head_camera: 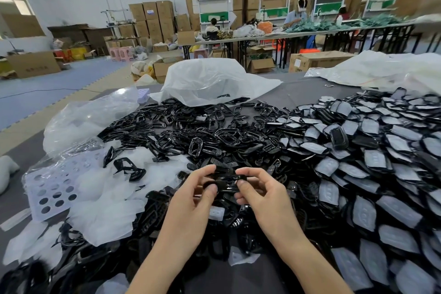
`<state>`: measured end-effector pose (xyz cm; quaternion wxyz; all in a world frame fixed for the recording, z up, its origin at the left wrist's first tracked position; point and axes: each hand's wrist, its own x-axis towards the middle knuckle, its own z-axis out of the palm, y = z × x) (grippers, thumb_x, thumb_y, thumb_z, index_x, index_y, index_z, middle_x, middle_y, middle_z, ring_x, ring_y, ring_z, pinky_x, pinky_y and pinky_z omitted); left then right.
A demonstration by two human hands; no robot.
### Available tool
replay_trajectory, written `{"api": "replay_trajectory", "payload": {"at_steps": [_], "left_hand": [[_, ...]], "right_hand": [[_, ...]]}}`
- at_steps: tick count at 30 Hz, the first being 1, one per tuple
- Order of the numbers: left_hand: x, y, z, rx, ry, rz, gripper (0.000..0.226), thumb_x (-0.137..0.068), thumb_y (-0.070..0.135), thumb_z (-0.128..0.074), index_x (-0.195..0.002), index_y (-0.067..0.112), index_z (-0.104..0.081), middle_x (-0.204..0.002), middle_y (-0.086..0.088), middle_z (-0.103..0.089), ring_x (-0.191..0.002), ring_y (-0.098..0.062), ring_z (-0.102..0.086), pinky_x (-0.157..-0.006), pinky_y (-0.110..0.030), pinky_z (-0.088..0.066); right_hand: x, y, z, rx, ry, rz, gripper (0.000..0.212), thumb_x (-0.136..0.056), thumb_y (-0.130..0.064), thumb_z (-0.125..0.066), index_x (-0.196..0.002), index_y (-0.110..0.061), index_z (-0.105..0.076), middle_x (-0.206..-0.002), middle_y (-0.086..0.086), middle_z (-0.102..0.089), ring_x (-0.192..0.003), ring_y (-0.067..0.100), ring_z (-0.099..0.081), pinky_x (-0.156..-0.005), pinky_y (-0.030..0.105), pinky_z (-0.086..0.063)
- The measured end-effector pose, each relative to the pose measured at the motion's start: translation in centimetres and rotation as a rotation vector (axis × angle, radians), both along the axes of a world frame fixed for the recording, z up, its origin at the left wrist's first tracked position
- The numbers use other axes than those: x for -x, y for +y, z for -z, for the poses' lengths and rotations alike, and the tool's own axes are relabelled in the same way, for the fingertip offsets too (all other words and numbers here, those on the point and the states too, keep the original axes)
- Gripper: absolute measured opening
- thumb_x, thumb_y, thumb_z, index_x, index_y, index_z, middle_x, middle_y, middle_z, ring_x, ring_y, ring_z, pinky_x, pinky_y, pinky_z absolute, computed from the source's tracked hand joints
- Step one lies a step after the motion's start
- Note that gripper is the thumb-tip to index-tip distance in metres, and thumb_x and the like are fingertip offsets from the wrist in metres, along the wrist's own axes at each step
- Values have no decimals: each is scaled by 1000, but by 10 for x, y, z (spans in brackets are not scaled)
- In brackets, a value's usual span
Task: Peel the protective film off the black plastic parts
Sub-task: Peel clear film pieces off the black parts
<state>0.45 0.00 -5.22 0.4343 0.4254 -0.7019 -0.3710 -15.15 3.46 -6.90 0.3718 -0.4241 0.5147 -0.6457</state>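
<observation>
My left hand (191,198) and right hand (260,193) are low in the centre of the frame. Each pinches one end of a single black plastic part (224,182) between thumb and fingertips, just above the heap. I judge the part light, thin and stiff, with a glossy face that will slip. So I would hold it by the edges and pick at a film corner with a nail. I cannot tell whether this piece has film on it.

Film-covered parts (358,169) lie heaped at right and bare glossy parts (202,131) in the middle. Limp film scraps (107,203) lie at left beside a perforated lilac tray (51,188). The labels on the cardboard boxes (152,19) in the upper frame are too small to read, and I see no brand.
</observation>
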Motion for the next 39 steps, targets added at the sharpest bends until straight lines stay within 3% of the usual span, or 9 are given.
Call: {"api": "replay_trajectory", "payload": {"at_steps": [7,11,15,18,22,28,32,35,39], "left_hand": [[4,0,2,46,51,-98,26,-92,21,-68,-91,47,-68,-106,25,-59,-95,3,-61,-79,-8,-43],[1,0,-2,-55,126,7,22,-93,20,-68,-97,42,-65,-85,9,-72,-71,-4,-66,-68,-9,-48],[-5,-3,-3,-174,156,117,27,-93,22,-66,-102,48,-63,-88,3,-74,-71,-14,-69,-76,-24,-56],[-6,-4,-2,-31,39,55,29,-94,24,-66,-102,50,-60,-84,13,-70,-74,-5,-68,-74,-13,-48],[-3,-1,-1,146,-100,-22,31,-94,21,-64,-100,51,-58,-97,32,-65,-95,7,-61,-78,-2,-39],[-1,1,0,69,-16,-18,31,-92,21,-67,-97,51,-61,-82,15,-68,-74,-4,-67,-69,-9,-45],[0,2,-2,13,58,8,34,-93,19,-67,-101,52,-62,-83,9,-71,-76,-6,-69,-70,-10,-47],[0,3,-3,-47,115,60,33,-93,20,-67,-105,50,-62,-86,2,-72,-80,-14,-71,-79,-21,-54],[0,3,-5,-118,210,102,29,-92,19,-69,-105,44,-66,-86,2,-72,-77,-17,-72,-73,-18,-54]], "right_hand": [[-4,3,-4,-12,16,-110,23,-96,-9,-66,-102,-29,-76,-83,-3,-74,-78,12,-72,-73,21,-56],[-3,4,-8,5,-9,-134,25,-96,-8,-66,-102,-28,-78,-83,-3,-74,-76,13,-72,-73,20,-56],[-1,6,-12,9,-57,-152,27,-95,-7,-66,-99,-31,-80,-82,-1,-75,-74,13,-72,-73,19,-56],[-3,6,-13,-1,-59,-177,26,-94,-6,-67,-98,-29,-80,-80,-1,-73,-75,14,-71,-73,19,-56],[-3,5,-12,-6,-34,-173,27,-94,-3,-67,-98,-26,-80,-76,-5,-71,-73,11,-69,-72,18,-55],[-2,7,-11,-9,-8,-207,24,-90,-9,-73,-99,-31,-77,-83,2,-71,-77,14,-70,-76,22,-57],[-3,6,-12,-11,-2,-158,26,-89,-8,-74,-96,-33,-77,-93,16,-71,-77,15,-70,-73,21,-57],[-2,6,-13,-23,-48,-139,25,-88,-8,-75,-95,-32,-78,-99,19,-71,-77,15,-72,-71,19,-57],[-1,6,-13,-35,-106,-162,25,-88,-8,-74,-94,-32,-79,-88,6,-73,-76,14,-73,-72,20,-57]]}}
